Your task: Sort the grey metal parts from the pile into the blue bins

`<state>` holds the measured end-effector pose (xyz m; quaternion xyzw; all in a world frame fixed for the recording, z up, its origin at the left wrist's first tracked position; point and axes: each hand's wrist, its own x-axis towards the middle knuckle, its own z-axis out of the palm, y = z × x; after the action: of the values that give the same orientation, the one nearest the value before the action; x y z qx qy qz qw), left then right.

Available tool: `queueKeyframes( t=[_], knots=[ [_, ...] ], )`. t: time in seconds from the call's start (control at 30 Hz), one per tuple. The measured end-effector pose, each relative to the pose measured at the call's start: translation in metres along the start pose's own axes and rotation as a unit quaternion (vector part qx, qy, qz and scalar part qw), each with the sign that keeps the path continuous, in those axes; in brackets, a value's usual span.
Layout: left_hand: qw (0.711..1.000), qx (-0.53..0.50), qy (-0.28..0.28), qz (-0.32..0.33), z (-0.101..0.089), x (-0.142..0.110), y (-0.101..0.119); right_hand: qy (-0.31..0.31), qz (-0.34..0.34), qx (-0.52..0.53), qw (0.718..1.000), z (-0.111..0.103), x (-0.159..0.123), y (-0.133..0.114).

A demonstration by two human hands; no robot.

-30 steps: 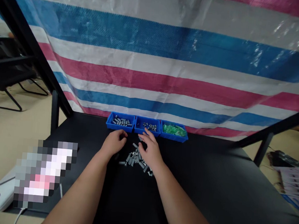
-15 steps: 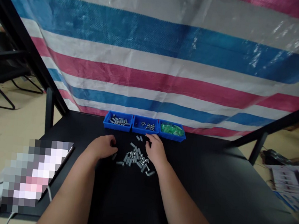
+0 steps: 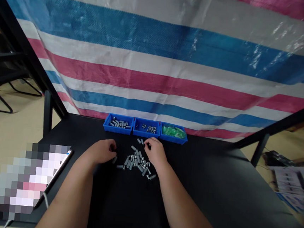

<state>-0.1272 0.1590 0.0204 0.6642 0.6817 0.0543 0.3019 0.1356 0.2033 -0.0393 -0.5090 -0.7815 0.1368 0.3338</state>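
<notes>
My left hand (image 3: 105, 151) rests on the black table, left of a loose pile of grey metal sleeves and bolts (image 3: 137, 161). Its fingers are loosely curled, with a gap between thumb and forefinger and nothing visible in it. One grey metal sleeve (image 3: 114, 159) lies by the thumb. Behind the pile, my right hand (image 3: 154, 150) has thumb and forefinger drawn together. Those tips are right beside two small metal sleeves (image 3: 140, 141); what is between them, if anything, is too small to make out.
Three blue bins stand in a row at the back: a left bin (image 3: 118, 130) with metal sleeves, a middle bin (image 3: 145, 133) with small bolts, a right bin (image 3: 173, 139) with green packets. A blurred-out screen (image 3: 37, 178) lies left on the black table (image 3: 209, 190). Striped sheeting (image 3: 165, 83) hangs behind.
My right hand has shifted slightly left, and its outstretched fingers have come together with the thumb by the two sleeves. My left hand stays nearly the same; the view has shifted slightly.
</notes>
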Motion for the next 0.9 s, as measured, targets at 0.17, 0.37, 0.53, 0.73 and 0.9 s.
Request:
queueKeyframes(
  t=[0.17,0.37,0.53,0.73,0.9],
  knots=[
    [0.998,-0.049,-0.041,-0.021,0.002,0.003,0.001,-0.040,-0.006,0.022,0.999,-0.007,0.001,-0.005],
    [0.998,-0.046,0.016,-0.032,0.005,0.014,-0.008,0.108,-0.023,0.176,0.978,-0.008,0.006,-0.013],
    [0.995,-0.037,0.079,-0.048,0.003,0.016,-0.010,-0.025,-0.096,0.087,0.991,-0.013,-0.005,-0.046],
    [0.995,-0.005,0.086,-0.045,0.004,0.018,-0.009,-0.215,-0.208,0.013,0.954,0.000,-0.028,-0.096],
    [0.994,0.016,0.096,-0.042,0.007,0.021,-0.011,-0.212,-0.201,-0.008,0.956,0.012,-0.034,-0.100]
  ],
)
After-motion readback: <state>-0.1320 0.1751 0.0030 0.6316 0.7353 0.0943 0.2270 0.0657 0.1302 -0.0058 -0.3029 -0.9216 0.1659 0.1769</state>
